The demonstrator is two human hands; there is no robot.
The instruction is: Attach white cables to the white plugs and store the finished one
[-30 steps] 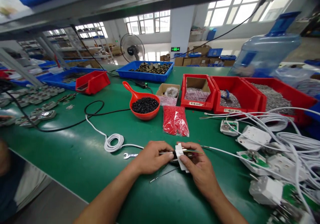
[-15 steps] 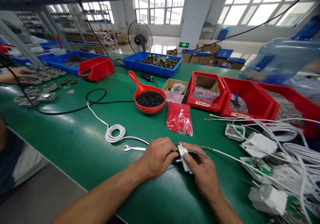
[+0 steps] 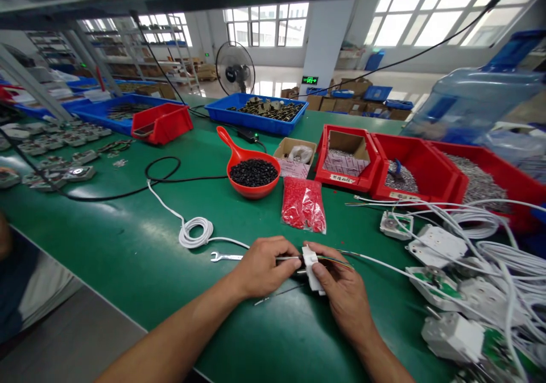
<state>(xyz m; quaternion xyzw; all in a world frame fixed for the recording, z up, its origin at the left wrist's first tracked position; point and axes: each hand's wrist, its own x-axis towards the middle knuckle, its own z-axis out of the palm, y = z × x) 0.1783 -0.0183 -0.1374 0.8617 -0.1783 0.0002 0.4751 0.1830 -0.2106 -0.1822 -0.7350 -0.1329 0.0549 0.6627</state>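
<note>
My right hand [image 3: 347, 289] grips a white plastic plug housing [image 3: 313, 272], thumb on its near face. A metal pin juts from the housing's left side. Thin coloured wires [image 3: 335, 262] stick out on its right, over my right fingers. My left hand [image 3: 267, 269] is closed in a pinch on a white cable [image 3: 288, 257], close to the left side of the housing. Something dark shows at the left fingertips, too small to make out. A spanner [image 3: 226, 256] lies just left of my left hand. A coil of white cable [image 3: 195, 233] rests beyond it.
An orange scoop [image 3: 256, 188] of black parts and a bag of red parts [image 3: 302, 204] lie ahead. Red bins [image 3: 347, 179] line the back right. White housings [image 3: 437, 245] and tangled cables crowd the right. A seated person's clothing [image 3: 40, 275] shows at left.
My left fingers have shifted slightly, and a length of white cable now shows between them. The housing stays in my right hand. At far left, another person's hand has gone out of view.
</note>
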